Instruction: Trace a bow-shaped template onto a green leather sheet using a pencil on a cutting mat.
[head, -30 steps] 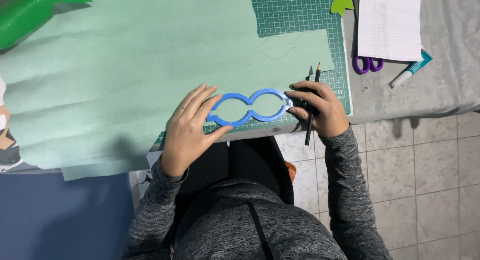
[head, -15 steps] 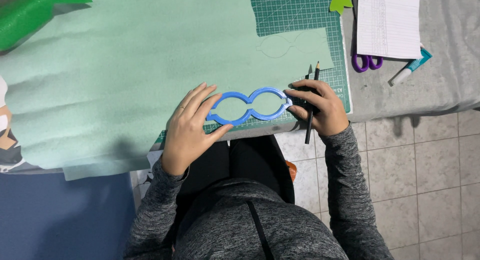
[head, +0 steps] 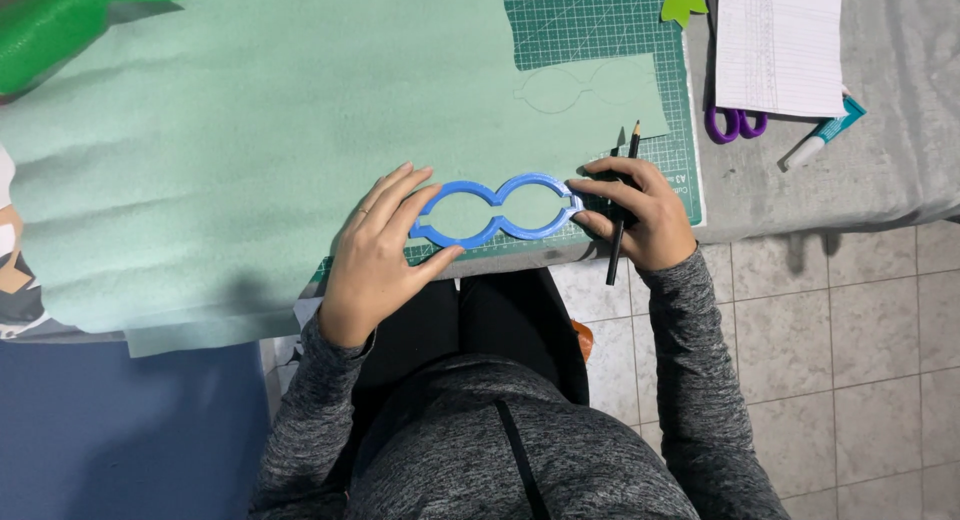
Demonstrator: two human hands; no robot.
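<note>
A blue plastic stencil [head: 497,213] shaped like a pair of glasses lies on the pale green sheet [head: 250,140] near the table's front edge. My left hand [head: 378,250] presses flat on its left end, thumb under the frame. My right hand [head: 632,212] pinches the stencil's right end and also grips a black pencil [head: 622,200], tip pointing away from me. A faint pencil outline of the same shape [head: 580,85] shows on the sheet farther back.
A green gridded cutting mat [head: 600,20] lies under the sheet. To the right on the grey cloth are a lined paper sheet [head: 778,42], purple-handled scissors [head: 735,123] and a teal-capped glue stick [head: 822,135]. Bright green foam [head: 60,15] sits far left. Tiled floor lies below.
</note>
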